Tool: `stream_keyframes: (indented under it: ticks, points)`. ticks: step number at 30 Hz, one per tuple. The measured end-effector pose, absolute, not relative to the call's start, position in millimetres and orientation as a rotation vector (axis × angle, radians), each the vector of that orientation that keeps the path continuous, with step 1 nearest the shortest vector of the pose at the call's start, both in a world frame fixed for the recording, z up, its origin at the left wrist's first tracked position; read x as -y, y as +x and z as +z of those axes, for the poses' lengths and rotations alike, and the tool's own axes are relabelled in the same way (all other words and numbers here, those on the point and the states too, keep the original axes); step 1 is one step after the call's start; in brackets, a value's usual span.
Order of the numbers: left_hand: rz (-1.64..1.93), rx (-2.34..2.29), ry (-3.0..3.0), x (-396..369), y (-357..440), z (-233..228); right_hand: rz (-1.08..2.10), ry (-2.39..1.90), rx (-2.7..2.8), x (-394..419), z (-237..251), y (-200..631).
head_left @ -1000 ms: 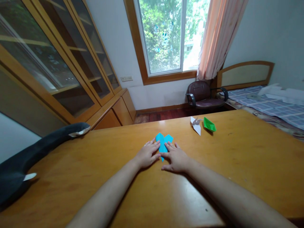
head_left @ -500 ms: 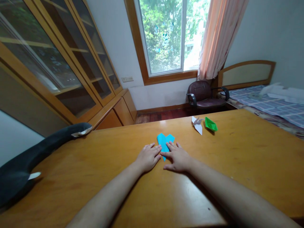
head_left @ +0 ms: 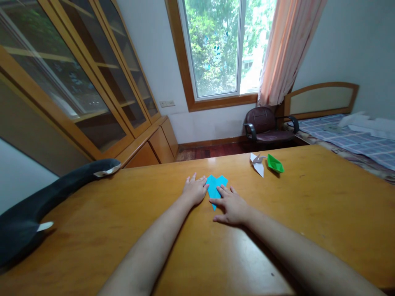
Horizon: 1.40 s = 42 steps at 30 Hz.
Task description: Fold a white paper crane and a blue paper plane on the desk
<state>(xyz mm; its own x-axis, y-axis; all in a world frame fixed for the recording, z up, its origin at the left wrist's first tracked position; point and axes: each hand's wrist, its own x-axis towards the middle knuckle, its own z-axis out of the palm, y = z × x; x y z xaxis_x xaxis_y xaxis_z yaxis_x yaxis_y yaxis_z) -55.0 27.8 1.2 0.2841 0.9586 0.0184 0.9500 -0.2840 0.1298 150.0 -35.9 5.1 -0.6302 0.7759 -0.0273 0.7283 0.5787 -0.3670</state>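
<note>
A folded sheet of blue origami paper [head_left: 213, 186] lies flat on the wooden table [head_left: 148, 230], two peaks at its far side and a narrow point towards me. My right hand [head_left: 231, 205] rests on its right part, fingers spread, covering some of the paper. At the paper's left edge is my left hand [head_left: 195, 190], its fingers stretched out and the thumb side by the paper. Neither hand grips anything.
Towards the far right of the table are a white paper crane [head_left: 257, 164] and a green paper boat [head_left: 275, 163]. A dark, long-necked plush-like object [head_left: 61, 191] lies along the left edge. Beyond the table stands a brown armchair [head_left: 265, 125].
My left hand has slid away from me along the paper's left edge, uncovering more of its lower left side. My right hand stays in place. The view has shifted slightly.
</note>
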Motion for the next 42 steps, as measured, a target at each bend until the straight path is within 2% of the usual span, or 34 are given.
stream_keyframes:
  ticks: [3,5,9,19,26,31,42]
  points:
    - [0.267,-1.809,2.406,-27,-45,4,0.521,-1.280,2.674,36,7,150]
    - [0.367,-1.643,2.434,-23,-38,4,0.515,-1.274,2.672,35,7,150]
    - [0.325,-1.385,2.473,-14,-30,0,0.505,-1.244,2.660,35,7,149]
    - [0.172,-1.646,2.493,-8,-34,1,0.500,-1.237,2.656,34,4,150]
    - [0.171,-1.615,2.482,-30,-39,2,0.528,-1.281,2.671,35,6,150]
    - [0.278,-1.566,2.252,-65,-39,7,0.535,-1.291,2.662,35,6,150]
    - [0.000,-1.514,2.064,-102,-51,25,0.580,-1.247,2.638,34,9,157]
